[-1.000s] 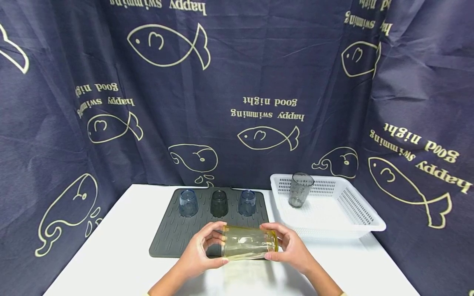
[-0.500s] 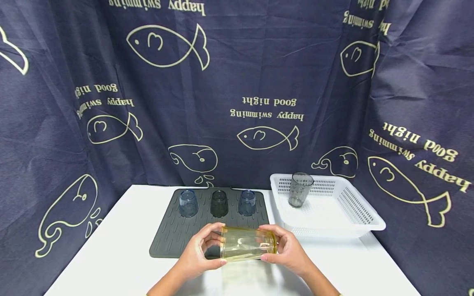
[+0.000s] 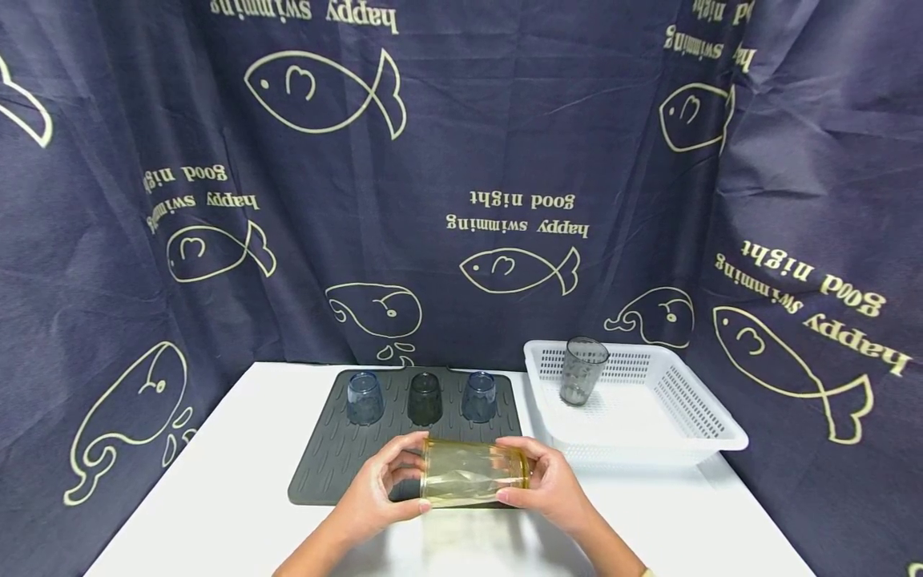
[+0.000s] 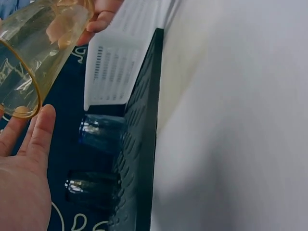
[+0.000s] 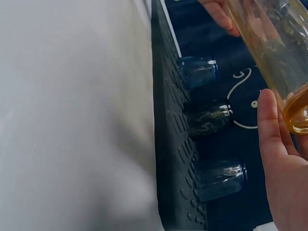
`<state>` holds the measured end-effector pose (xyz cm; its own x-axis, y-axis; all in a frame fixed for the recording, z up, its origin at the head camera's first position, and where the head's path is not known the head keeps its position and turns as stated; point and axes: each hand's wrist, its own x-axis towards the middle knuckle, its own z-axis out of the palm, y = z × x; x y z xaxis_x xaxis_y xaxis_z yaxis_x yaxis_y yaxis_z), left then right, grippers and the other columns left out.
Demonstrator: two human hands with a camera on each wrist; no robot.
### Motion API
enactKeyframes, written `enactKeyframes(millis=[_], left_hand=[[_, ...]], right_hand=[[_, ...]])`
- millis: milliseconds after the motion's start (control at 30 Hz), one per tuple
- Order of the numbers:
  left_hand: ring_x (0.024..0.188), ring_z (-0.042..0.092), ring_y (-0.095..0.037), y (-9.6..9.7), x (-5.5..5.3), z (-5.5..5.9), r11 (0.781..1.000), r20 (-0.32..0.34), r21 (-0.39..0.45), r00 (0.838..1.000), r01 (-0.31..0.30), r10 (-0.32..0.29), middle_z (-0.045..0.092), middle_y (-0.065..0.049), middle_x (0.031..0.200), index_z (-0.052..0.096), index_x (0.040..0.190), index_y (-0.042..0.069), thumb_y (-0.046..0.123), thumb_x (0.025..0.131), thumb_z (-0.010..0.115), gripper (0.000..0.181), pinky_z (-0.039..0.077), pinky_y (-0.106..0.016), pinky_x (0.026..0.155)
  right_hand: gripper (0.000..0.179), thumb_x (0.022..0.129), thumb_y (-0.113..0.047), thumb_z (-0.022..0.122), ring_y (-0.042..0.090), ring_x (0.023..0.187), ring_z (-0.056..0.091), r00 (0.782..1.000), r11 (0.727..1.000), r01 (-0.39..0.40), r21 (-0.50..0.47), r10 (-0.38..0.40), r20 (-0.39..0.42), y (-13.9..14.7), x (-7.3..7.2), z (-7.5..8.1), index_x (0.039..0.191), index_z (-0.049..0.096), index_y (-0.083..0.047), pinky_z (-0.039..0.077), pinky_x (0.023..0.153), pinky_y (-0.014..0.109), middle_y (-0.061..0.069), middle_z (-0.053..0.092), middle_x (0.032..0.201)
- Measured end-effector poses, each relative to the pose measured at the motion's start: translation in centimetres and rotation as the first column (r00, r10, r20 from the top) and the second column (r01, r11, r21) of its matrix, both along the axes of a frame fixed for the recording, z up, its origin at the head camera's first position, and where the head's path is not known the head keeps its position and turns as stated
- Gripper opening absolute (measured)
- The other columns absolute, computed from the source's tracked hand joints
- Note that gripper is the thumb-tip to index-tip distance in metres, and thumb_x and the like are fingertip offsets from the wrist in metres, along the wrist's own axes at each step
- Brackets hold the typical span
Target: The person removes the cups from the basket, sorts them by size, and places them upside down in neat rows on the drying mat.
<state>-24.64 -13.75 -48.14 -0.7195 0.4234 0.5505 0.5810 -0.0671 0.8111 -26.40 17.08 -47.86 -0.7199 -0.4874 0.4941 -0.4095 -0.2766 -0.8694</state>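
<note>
A clear yellow drinking glass [image 3: 472, 474] lies sideways in the air between both hands, over the front edge of the dark grey drying mat [image 3: 317, 473]. My left hand [image 3: 376, 489] holds its open rim between thumb and fingertips. At the other end, my right hand [image 3: 551, 485] grips the thick base, thumb in front and fingers behind. The left wrist view shows the amber rim of the yellow glass [image 4: 53, 62] against the fingertips. Upside down along the mat's back stand a blue glass [image 3: 365, 399], a dark grey glass [image 3: 425, 399] and another blue glass [image 3: 479, 397].
Right of the mat sits a white perforated plastic basket [image 3: 714, 441] on the white table [image 3: 216, 497]. A grey glass [image 3: 582, 373] leans in the basket's back left corner. A navy curtain [image 3: 433, 160] with fish drawings hangs behind and at both sides.
Both hands have shifted slightly left together with the yellow glass, keeping their hold at its two ends. The glasses on the mat and in the basket stay in place.
</note>
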Motion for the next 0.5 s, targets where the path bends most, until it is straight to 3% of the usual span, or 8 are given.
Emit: enactKeyframes(millis=[133,300,400,500], left_hand=[[0.114,0.063,-0.012,-0.6,-0.1,0.0,0.999,-0.003,-0.04,1.0,-0.024,0.024,0.053,-0.017,0.137,0.041,0.152,0.005,-0.001,0.083,0.082,0.08,0.056,-0.03,0.099],[0.113,0.063,-0.017,-1.6,-0.1,0.0,0.991,-0.036,-0.101,0.996,-0.082,0.079,0.052,-0.021,0.138,0.042,0.153,0.005,0.0,0.084,0.082,0.08,0.057,-0.033,0.099],[0.113,0.063,-0.019,-2.4,-0.2,-0.2,0.973,-0.036,-0.163,0.987,-0.161,0.157,0.052,-0.02,0.139,0.044,0.152,0.012,0.004,0.084,0.084,0.079,0.057,-0.032,0.098],[0.112,0.062,-0.014,-3.3,-0.3,-0.5,0.942,-0.044,-0.226,0.969,-0.248,0.245,0.055,-0.013,0.137,0.047,0.15,0.019,0.011,0.084,0.085,0.077,0.057,-0.03,0.097]], right_hand=[[0.064,0.08,0.012,0.078,0.011,0.112,0.071,1.0,1.0,0.023,0.007,-0.023,0.005,-0.5,-0.2,0.0,0.135,0.047,0.02,0.06,0.091,0.027,-0.003,0.071,0.126],[0.067,0.08,0.008,0.081,0.01,0.109,0.07,0.998,0.998,0.063,0.022,-0.063,0.017,-1.0,-0.6,0.0,0.136,0.045,0.021,0.061,0.089,0.026,-0.003,0.07,0.125],[0.069,0.08,0.006,0.082,0.01,0.107,0.071,0.994,0.994,0.105,0.038,-0.106,0.034,-1.1,-0.8,0.0,0.136,0.045,0.021,0.061,0.089,0.025,-0.004,0.069,0.125],[0.07,0.079,0.005,0.083,0.009,0.107,0.071,0.987,0.987,0.149,0.06,-0.152,0.056,-1.3,-1.0,0.1,0.137,0.047,0.018,0.06,0.089,0.024,-0.006,0.069,0.125]])
